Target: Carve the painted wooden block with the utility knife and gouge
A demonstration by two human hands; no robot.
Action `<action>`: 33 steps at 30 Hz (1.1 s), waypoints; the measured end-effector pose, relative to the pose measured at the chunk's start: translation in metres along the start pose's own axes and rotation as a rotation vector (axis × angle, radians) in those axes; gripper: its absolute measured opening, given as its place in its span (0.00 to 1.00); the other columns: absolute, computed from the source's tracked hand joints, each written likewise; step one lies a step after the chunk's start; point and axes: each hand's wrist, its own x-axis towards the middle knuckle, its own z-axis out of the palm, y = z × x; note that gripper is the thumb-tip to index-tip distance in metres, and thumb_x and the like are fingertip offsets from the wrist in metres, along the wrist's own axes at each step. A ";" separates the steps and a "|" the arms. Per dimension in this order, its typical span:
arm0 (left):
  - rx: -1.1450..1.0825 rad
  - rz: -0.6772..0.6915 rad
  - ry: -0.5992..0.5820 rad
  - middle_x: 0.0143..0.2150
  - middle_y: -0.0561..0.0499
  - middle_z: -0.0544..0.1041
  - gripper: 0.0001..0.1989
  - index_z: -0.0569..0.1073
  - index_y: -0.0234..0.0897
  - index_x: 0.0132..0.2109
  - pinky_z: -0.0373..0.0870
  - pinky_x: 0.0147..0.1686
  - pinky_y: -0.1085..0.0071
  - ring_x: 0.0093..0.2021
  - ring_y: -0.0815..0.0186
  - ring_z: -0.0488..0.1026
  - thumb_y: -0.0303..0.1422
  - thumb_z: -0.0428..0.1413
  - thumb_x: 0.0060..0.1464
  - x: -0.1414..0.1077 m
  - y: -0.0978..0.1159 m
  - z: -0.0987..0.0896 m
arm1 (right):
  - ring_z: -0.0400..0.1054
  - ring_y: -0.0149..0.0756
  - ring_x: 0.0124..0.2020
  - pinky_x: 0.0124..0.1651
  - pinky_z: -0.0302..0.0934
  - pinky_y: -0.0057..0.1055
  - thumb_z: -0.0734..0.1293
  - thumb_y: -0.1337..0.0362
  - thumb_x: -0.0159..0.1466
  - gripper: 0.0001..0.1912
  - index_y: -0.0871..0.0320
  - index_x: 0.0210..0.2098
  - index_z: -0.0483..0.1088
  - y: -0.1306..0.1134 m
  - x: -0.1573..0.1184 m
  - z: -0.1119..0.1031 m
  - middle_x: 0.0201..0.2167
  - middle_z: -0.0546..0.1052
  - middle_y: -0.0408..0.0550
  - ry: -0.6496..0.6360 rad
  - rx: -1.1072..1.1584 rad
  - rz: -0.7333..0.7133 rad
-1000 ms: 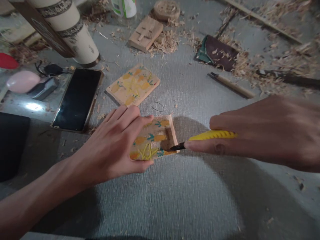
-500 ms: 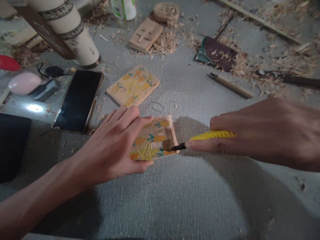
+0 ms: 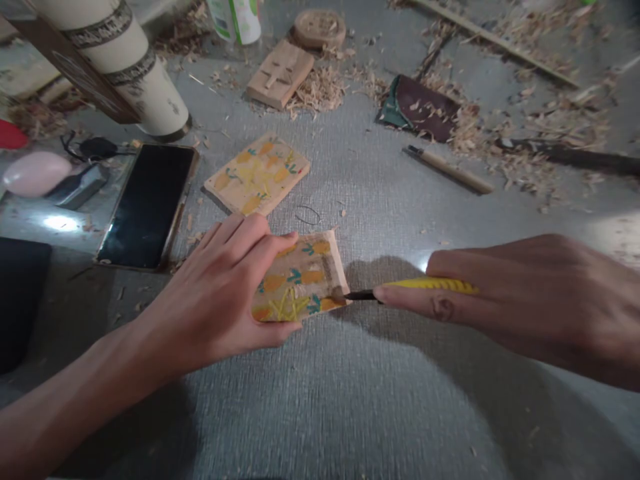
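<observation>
My left hand [image 3: 227,287] grips a small painted wooden block [image 3: 300,280] by its left part, thumb along the near edge and fingers over the far side. Orange and teal shapes and a yellow star decorate the block's top. In my right hand [image 3: 510,307] is a yellow-handled utility knife [image 3: 425,285], the fingers closed around it. Its dark blade touches the block's right edge near the close corner. A second painted wooden block [image 3: 257,175] lies flat beyond my left hand.
A smartphone [image 3: 147,207] lies left, near a patterned cylinder [image 3: 163,110] and a pink egg-shaped object [image 3: 37,173]. At the back are a carved wooden block [image 3: 280,73] and wood shavings [image 3: 325,87]. A carving tool [image 3: 450,170] and a dark pouch [image 3: 425,107] lie right.
My right hand has moved slightly nearer to me, and the knife now lies flatter against the block's right edge. The whole view has shifted a little; my left hand keeps its hold.
</observation>
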 end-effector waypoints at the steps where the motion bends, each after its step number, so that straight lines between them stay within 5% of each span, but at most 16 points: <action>1: 0.003 -0.001 -0.003 0.54 0.41 0.72 0.39 0.68 0.36 0.67 0.74 0.54 0.47 0.54 0.44 0.74 0.44 0.70 0.52 0.000 0.000 0.000 | 0.63 0.33 0.27 0.30 0.55 0.35 0.53 0.71 0.80 0.32 0.51 0.81 0.52 -0.002 -0.002 0.003 0.34 0.69 0.42 0.020 -0.002 0.011; 9: 0.004 -0.002 0.011 0.53 0.41 0.73 0.40 0.69 0.37 0.66 0.76 0.53 0.46 0.53 0.43 0.75 0.45 0.71 0.51 -0.001 0.000 0.000 | 0.70 0.36 0.31 0.31 0.58 0.35 0.55 0.72 0.77 0.35 0.49 0.81 0.52 -0.011 -0.013 0.018 0.38 0.74 0.45 0.104 0.000 0.061; 17: 0.000 0.024 0.042 0.53 0.39 0.73 0.39 0.70 0.34 0.66 0.76 0.53 0.44 0.53 0.42 0.75 0.43 0.71 0.51 0.000 0.000 0.002 | 0.63 0.31 0.27 0.30 0.54 0.31 0.55 0.73 0.79 0.28 0.53 0.75 0.60 -0.011 -0.010 0.017 0.33 0.66 0.39 0.077 -0.072 0.045; 23: 0.015 0.026 0.047 0.53 0.38 0.74 0.38 0.71 0.32 0.64 0.77 0.53 0.44 0.54 0.42 0.75 0.43 0.71 0.51 0.000 0.001 0.001 | 0.63 0.28 0.29 0.31 0.54 0.28 0.55 0.82 0.74 0.40 0.48 0.80 0.54 -0.008 -0.019 0.027 0.35 0.68 0.39 0.060 -0.056 0.076; 33: 0.015 -0.019 0.034 0.56 0.39 0.75 0.41 0.73 0.34 0.65 0.77 0.54 0.42 0.56 0.40 0.75 0.47 0.73 0.48 0.003 -0.002 0.006 | 0.65 0.28 0.28 0.30 0.55 0.27 0.56 0.76 0.78 0.34 0.46 0.78 0.61 -0.017 -0.028 0.046 0.34 0.70 0.40 0.186 0.016 0.155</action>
